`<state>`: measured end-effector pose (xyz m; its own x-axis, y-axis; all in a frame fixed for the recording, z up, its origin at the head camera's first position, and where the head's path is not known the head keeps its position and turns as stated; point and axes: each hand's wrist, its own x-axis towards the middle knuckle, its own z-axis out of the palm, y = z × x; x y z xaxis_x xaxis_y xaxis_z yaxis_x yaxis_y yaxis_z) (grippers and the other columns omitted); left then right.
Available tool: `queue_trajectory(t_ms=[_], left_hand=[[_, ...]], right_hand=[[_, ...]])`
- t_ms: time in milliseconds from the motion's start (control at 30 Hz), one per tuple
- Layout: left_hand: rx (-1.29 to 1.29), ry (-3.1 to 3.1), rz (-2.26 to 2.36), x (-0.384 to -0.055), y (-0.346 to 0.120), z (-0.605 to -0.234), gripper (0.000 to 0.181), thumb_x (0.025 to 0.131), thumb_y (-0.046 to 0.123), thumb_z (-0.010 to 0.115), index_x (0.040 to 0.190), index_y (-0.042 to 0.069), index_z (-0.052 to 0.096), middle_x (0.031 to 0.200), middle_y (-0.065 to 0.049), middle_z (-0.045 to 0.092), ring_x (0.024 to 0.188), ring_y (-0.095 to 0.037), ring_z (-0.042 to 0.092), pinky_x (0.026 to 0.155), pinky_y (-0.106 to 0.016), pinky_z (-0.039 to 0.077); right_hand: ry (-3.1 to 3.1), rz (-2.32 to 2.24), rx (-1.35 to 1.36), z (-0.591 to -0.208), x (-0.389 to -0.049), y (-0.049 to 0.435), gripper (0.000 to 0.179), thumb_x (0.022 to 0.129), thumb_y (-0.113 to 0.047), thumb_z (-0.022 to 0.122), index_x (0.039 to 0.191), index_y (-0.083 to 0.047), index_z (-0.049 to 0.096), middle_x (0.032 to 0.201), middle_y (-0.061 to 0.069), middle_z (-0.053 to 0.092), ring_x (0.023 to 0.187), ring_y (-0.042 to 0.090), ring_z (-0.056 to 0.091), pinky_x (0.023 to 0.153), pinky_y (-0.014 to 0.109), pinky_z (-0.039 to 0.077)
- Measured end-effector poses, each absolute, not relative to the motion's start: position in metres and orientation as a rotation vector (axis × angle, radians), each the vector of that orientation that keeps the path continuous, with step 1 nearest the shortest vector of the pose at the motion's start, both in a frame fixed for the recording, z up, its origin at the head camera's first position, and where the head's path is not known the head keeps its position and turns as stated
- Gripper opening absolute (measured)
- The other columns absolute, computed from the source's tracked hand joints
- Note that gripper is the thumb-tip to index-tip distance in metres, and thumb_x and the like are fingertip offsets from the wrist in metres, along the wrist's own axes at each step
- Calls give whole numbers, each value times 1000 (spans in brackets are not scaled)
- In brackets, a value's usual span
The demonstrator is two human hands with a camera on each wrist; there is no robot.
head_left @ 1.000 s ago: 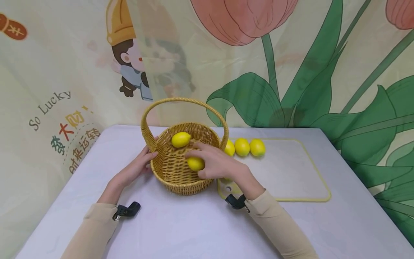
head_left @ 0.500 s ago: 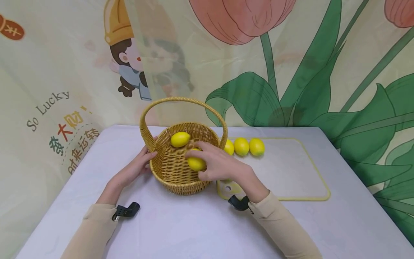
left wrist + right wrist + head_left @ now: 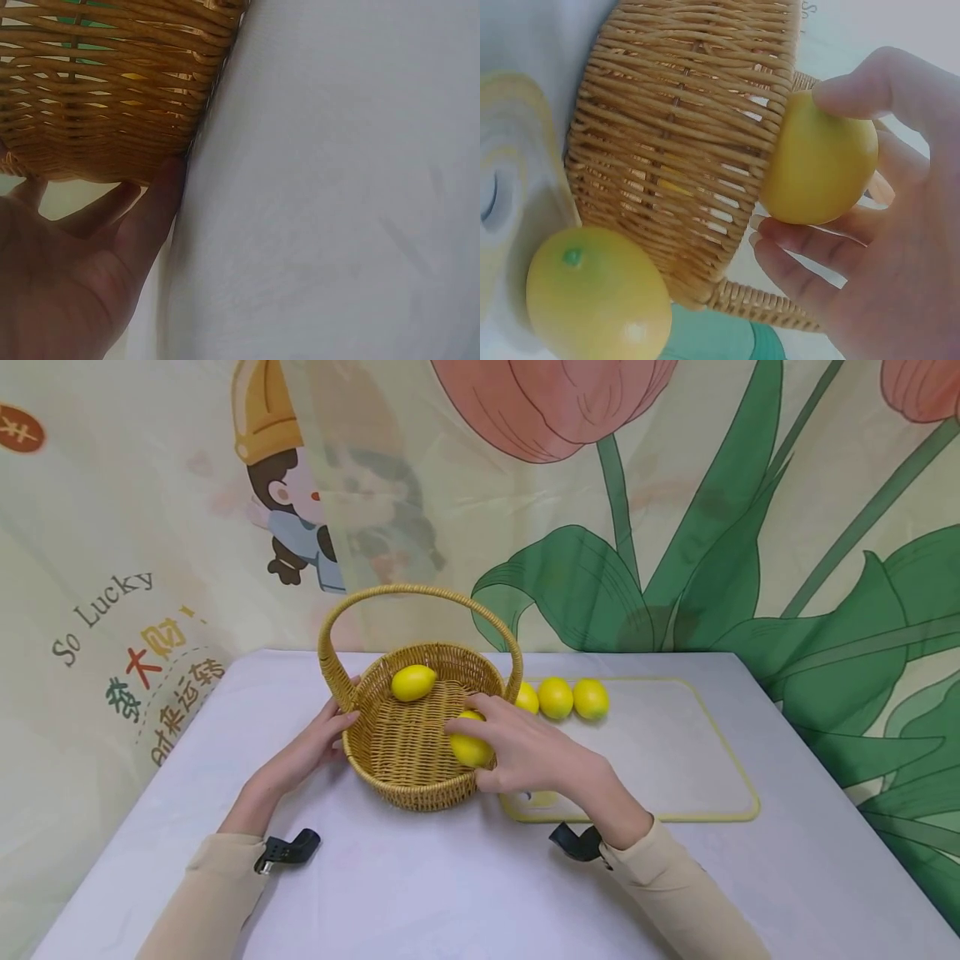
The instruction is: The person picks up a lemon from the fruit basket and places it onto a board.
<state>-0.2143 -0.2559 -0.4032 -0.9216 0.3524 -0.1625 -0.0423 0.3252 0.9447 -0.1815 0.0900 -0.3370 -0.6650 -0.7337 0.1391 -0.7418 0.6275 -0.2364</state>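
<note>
A yellow lemon (image 3: pixel 470 740) is pinched between the thumb and fingers of my right hand (image 3: pixel 536 752), at the right rim of a wicker basket (image 3: pixel 408 795) with a tall arched handle. The right wrist view shows that lemon (image 3: pixel 821 161) beside the rim, with the thumb on one side and fingers on the other. Another lemon (image 3: pixel 413 682) lies inside the basket near its back wall. My left hand (image 3: pixel 311 747) rests on the basket's left side near the handle's base. Its extended fingers (image 3: pixel 150 214) touch the outer wall in the left wrist view.
Right of the basket lies a white cutting board with a yellow edge (image 3: pixel 720 743). Several lemons rest on it, including one lemon (image 3: pixel 591 699) at the end of the back row. A lemon (image 3: pixel 598 292) sits close to the basket. A printed curtain (image 3: pixel 555 493) hangs behind the table.
My right hand has moved right and toward me with the lemon, from over the basket's inside to its right rim. My left hand stays at the basket's side.
</note>
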Motion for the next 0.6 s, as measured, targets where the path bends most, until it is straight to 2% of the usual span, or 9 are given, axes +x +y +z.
queue_trajectory(t_ms=[67, 167, 367, 600], left_hand=[[277, 2251, 1633, -215, -256, -404, 68, 105, 49, 37, 158, 42, -4, 169, -12, 1, 149, -46, 22, 113, -66, 31], [270, 2262, 1627, -215, -257, -404, 67, 105, 48, 37, 158, 42, -4, 169, -12, 0, 150, -46, 21, 113, -68, 29], [259, 2292, 1607, -215, -257, -405, 67, 105, 48, 36, 158, 42, -4, 169, -11, 3, 149, -47, 20, 113, -70, 27], [265, 2292, 1599, -216, -256, -405, 66, 105, 48, 35, 158, 42, -5, 169, -12, 3, 149, -47, 21, 113, -69, 28]], right_hand=[[-2798, 425, 1271, -336, -180, 93, 63, 78, -27, 65, 139, -33, 54, 152, 8, 41, 129, 22, 50, 104, 40, 47], [-2787, 425, 1269, -334, -178, 96, 62, 77, -25, 65, 137, -34, 55, 149, 7, 43, 124, 19, 52, 100, 37, 49], [-2832, 423, 1229, -328, -174, 103, 63, 75, -24, 64, 136, -36, 55, 138, 1, 47, 105, 11, 52, 84, 28, 48], [-2925, 451, 1156, -320, -171, 115, 62, 72, -20, 64, 133, -34, 59, 126, -6, 52, 98, 9, 50, 79, 26, 46]])
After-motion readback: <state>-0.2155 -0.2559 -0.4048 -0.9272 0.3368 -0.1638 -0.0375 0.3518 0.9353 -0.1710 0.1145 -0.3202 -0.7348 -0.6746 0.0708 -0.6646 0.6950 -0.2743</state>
